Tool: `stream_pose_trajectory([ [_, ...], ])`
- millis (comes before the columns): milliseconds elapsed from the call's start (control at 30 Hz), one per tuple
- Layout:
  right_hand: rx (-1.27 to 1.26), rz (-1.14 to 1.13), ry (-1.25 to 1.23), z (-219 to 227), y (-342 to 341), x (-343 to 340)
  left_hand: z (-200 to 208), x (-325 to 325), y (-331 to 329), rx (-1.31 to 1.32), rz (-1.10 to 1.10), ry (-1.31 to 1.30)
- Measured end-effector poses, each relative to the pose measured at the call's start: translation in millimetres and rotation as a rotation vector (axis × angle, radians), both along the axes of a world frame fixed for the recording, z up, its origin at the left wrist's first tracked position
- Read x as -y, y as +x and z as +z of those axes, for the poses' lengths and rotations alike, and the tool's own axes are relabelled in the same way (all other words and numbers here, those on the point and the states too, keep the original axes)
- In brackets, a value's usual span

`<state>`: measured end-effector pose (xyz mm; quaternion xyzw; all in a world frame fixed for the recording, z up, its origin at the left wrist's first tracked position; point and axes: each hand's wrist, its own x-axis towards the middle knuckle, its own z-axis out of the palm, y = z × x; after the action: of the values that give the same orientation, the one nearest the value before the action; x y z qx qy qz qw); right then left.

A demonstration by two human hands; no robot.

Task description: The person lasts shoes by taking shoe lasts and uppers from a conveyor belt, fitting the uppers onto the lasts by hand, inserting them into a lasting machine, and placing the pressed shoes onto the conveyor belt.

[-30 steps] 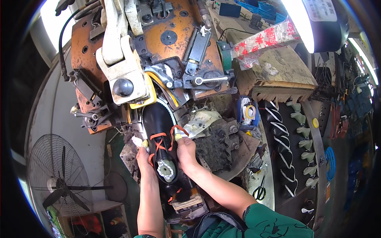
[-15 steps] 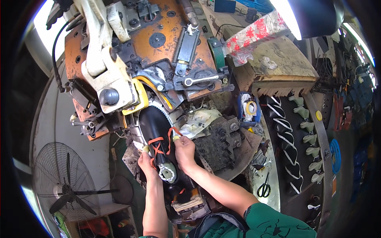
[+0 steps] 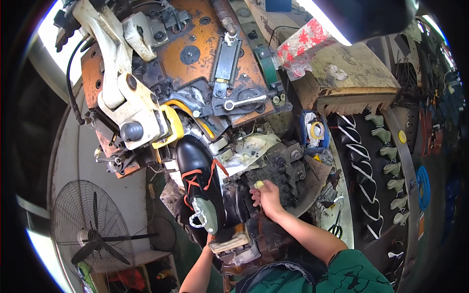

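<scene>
A black shoe upper [image 3: 191, 154] with orange laces [image 3: 193, 179] sits on a grey-green shoe last [image 3: 204, 215], toe under the machine's yellow-edged clamp [image 3: 168, 128]. A white cord loop [image 3: 197, 220] hangs at the last's heel end. My right hand [image 3: 267, 198] is to the right of the shoe, apart from it, fingers loosely bent and apart, nothing visible in them. A yellow cover [image 3: 259, 184] is on one fingertip. My left hand [image 3: 210, 239] reaches in below the heel end; its fingers are hidden behind the last and the worn pad [image 3: 232, 244].
The orange machine head [image 3: 166, 63] fills the far side. To the right are a blue bin [image 3: 315, 132] with tape, scissors [image 3: 336, 227], and a rack with black shoes [image 3: 359, 168] and several grey-green lasts [image 3: 391, 152]. A caged fan [image 3: 90, 224] stands left.
Both hands have let go of the orange laces. My right hand moved right, away from the shoe; my left moved down beneath the heel. The last's heel end appears more fully exposed.
</scene>
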<state>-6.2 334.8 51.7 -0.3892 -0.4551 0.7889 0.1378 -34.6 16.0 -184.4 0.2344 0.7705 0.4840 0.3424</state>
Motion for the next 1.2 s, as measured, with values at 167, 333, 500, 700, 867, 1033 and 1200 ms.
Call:
stream_pose_trajectory([
  [167,-0.055,0.074,0.055,15,14,-8,5,24,30,0.074,-0.014,-0.098],
  [333,-0.176,0.124,0.002,38,33,-11,108,37,30,0.168,0.121,0.056],
  [500,-0.266,0.235,-0.095,68,81,-15,339,-1,30,-0.142,0.406,-0.285],
  [700,-0.65,0.642,-0.264,112,142,8,416,-77,44,0.232,0.714,0.742],
  [867,-0.705,0.583,-0.19,131,185,-16,407,-225,53,0.201,0.374,0.41],
  [1033,-0.362,0.063,0.343,66,259,-97,372,-407,110,0.309,-0.179,0.258],
  [1200,-0.035,-0.442,0.814,4,380,-177,317,-571,231,0.241,-0.861,0.196],
])
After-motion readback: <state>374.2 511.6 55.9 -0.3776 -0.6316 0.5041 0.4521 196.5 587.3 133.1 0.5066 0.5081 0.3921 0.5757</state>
